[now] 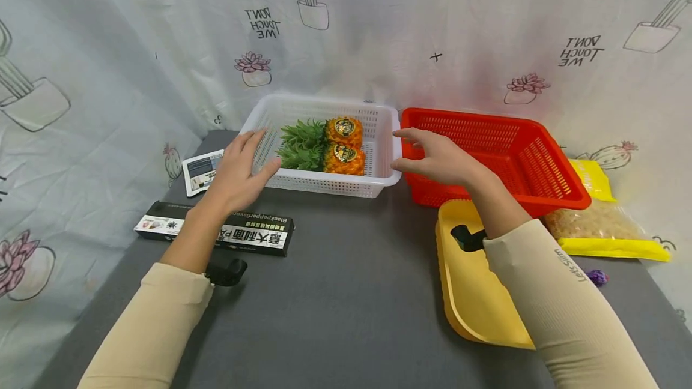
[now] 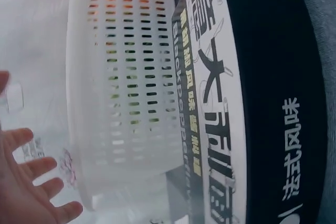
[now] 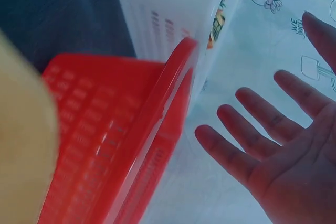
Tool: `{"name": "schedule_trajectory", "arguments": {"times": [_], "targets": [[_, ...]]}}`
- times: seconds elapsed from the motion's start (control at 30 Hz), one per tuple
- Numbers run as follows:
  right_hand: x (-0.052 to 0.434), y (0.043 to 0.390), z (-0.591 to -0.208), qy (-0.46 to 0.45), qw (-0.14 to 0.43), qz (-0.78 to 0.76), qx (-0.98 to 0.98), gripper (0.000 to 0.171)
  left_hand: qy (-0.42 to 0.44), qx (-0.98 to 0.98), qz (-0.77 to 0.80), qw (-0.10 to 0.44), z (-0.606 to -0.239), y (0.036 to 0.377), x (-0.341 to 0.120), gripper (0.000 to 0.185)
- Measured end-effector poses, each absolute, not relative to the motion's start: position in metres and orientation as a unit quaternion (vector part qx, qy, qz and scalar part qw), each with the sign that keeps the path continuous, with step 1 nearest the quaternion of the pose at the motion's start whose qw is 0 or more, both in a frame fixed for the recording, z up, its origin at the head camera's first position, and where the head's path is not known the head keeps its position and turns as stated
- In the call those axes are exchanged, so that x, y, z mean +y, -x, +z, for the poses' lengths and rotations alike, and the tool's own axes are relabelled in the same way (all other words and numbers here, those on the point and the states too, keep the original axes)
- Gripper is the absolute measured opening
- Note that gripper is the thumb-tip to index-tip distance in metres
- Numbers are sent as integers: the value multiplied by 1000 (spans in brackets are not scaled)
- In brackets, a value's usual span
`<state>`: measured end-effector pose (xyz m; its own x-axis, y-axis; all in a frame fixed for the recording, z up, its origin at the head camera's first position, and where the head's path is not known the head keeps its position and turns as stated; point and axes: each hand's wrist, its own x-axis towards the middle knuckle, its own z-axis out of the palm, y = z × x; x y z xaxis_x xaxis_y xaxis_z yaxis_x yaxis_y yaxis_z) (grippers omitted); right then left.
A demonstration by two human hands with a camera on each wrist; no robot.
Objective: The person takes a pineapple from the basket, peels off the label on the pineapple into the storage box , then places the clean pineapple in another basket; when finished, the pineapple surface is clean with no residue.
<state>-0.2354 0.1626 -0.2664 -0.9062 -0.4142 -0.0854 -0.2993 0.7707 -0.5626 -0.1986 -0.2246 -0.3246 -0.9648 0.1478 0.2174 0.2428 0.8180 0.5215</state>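
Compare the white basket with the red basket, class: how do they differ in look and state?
Colour: the white basket is pale; the red basket is bright red.
Contents: the white basket holds two orange-and-green items; no such items show in the red basket.
Place: the white basket lies between the left hand and right hand; in the head view the red basket shows partly behind the right hand.
Both have perforated walls.

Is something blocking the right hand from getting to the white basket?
Nothing visible is. The right hand is close to the white basket; the red basket sits lower, under the hand.
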Motion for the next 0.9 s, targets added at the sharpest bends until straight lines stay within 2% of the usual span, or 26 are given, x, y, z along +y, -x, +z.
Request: {"name": "schedule_trajectory", "arguments": {"times": [0.17, 0.43, 0.9], "targets": [[144, 251, -274, 186, 131, -298, 927, 69, 22, -931, -353, 89, -332, 199, -233, 75], [122, 271, -271, 191, 183, -303, 916, 62, -119, -781, -612, 48, -344, 210, -238, 83], [88, 301, -270, 247, 246, -227, 909, 64, -118, -703, -701, 30, -360, 211, -246, 86]]}}
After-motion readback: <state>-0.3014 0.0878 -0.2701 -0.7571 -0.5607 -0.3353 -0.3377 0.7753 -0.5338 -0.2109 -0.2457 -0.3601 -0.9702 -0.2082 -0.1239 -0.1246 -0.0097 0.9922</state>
